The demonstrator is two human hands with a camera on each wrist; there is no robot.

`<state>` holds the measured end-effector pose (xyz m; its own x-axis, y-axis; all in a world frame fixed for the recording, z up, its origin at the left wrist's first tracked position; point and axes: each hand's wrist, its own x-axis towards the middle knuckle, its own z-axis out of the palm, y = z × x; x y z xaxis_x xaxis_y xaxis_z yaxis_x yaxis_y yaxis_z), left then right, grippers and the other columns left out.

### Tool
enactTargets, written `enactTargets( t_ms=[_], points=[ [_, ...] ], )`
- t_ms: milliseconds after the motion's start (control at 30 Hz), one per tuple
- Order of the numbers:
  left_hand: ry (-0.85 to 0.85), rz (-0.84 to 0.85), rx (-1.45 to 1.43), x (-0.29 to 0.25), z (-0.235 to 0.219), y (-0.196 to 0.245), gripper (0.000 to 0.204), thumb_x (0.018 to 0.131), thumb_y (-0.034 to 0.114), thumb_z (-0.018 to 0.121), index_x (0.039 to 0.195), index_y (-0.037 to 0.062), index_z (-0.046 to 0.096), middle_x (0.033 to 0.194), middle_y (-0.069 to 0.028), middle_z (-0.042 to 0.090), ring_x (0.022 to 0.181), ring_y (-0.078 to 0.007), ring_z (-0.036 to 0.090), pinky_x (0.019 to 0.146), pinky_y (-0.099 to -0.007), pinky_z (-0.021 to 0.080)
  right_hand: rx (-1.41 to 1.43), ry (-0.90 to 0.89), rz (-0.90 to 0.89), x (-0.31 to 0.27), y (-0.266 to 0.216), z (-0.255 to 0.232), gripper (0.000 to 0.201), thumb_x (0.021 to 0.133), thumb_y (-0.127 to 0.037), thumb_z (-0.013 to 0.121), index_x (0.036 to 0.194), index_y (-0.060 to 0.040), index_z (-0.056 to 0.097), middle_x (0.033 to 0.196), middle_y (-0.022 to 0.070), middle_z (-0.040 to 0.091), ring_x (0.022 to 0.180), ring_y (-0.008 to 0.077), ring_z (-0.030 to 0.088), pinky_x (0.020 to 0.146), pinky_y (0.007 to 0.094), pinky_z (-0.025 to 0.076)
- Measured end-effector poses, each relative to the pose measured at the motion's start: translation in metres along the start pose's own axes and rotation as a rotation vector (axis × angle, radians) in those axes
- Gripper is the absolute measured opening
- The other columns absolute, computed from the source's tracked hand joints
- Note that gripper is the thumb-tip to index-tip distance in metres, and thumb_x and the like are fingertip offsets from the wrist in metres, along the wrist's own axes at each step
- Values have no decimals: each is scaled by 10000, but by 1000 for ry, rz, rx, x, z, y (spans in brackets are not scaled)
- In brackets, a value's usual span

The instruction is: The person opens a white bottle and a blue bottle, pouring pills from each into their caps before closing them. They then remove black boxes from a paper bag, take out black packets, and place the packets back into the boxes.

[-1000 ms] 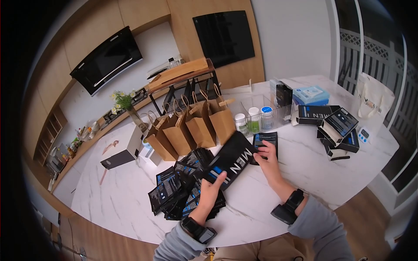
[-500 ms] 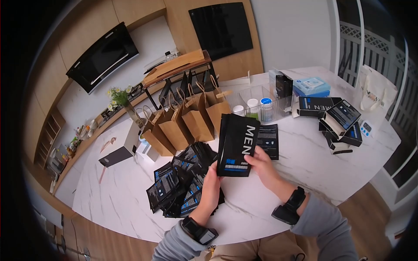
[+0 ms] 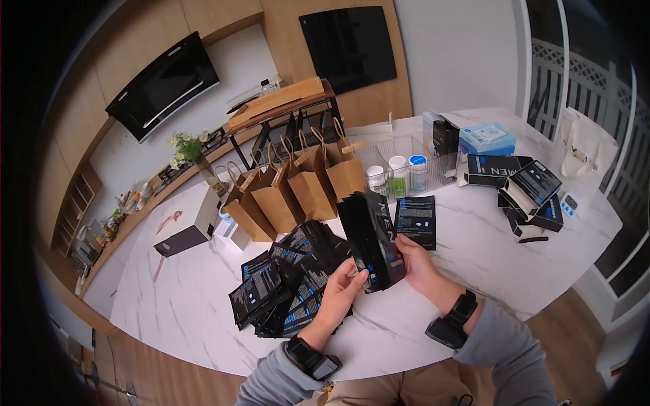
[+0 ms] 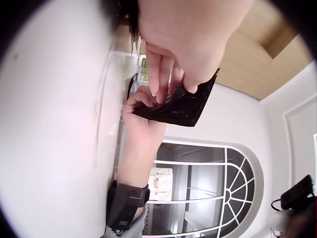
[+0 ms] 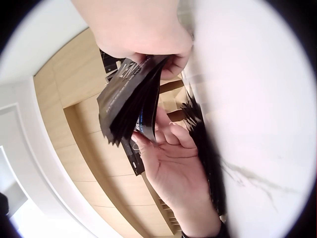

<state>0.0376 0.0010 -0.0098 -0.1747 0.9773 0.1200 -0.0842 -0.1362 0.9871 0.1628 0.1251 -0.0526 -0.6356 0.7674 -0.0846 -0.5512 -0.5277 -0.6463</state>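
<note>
A thick stack of flat black sachets [image 3: 371, 240] stands on edge between the two hands, its front lettered "MEN". The right hand [image 3: 418, 265] grips the stack from its right side. From the left, the left hand [image 3: 340, 289] pinches the lower edge with thumb and fingers. In the right wrist view the sachet edges [image 5: 119, 131] fan apart, and the left hand [image 5: 176, 166] has its fingertips at the rearmost sachets. Left of the hands lies a heap of similar black sachets [image 3: 294, 284]. One more sachet [image 3: 416, 220] lies face up behind the right hand.
Brown paper bags [image 3: 311, 193] stand in a row behind the heap. Beside them sits a clear organiser [image 3: 440, 166] with several white-capped bottles. Black boxes [image 3: 531, 186], a small timer [image 3: 569, 203] and a white bag [image 3: 586, 145] are at the right. A white box [image 3: 186, 227] stands left.
The stack swung from lying tilted toward the left hand to upright between both hands, then turned edge-on. The right hand moved from the lone sachet onto the stack.
</note>
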Motion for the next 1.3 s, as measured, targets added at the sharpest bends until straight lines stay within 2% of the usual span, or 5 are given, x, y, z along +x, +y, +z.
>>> enactTargets(
  t_ms=[300,933,1133,1233,1300],
  points=[
    [55,47,7,6,-14,-12,119,844,65,577,802,102,472,669,84,465,614,5,416,553,-142,327,53,35,31,4,2,-3,160,913,-164,415,1005,-86,520,918,-9,553,888,115,512,828,270,385],
    [-11,79,24,3,-12,-8,262,932,262,430,779,60,495,673,11,530,636,-67,524,621,-217,455,142,-100,104,-8,-9,3,279,912,-226,412,1048,-26,550,918,52,618,806,128,613,712,256,509],
    [6,140,-58,1,-5,-3,181,916,150,461,1072,59,452,835,-17,552,680,-54,522,629,-196,442,107,-39,142,-13,-16,14,236,911,-197,402,1015,-47,552,895,47,614,807,129,608,722,257,505],
    [91,220,-8,-2,1,9,653,870,7,476,1399,128,112,1063,-51,503,731,-36,466,643,-153,375,59,45,134,-6,-11,10,190,912,-182,393,963,-80,545,861,26,598,796,133,594,727,275,500],
    [81,230,60,-1,-1,9,652,874,23,476,1401,122,105,1049,-46,501,735,-38,443,640,-155,365,75,0,113,3,-2,-2,207,913,-194,402,985,-66,548,890,46,607,817,143,603,739,288,507]
  ],
)
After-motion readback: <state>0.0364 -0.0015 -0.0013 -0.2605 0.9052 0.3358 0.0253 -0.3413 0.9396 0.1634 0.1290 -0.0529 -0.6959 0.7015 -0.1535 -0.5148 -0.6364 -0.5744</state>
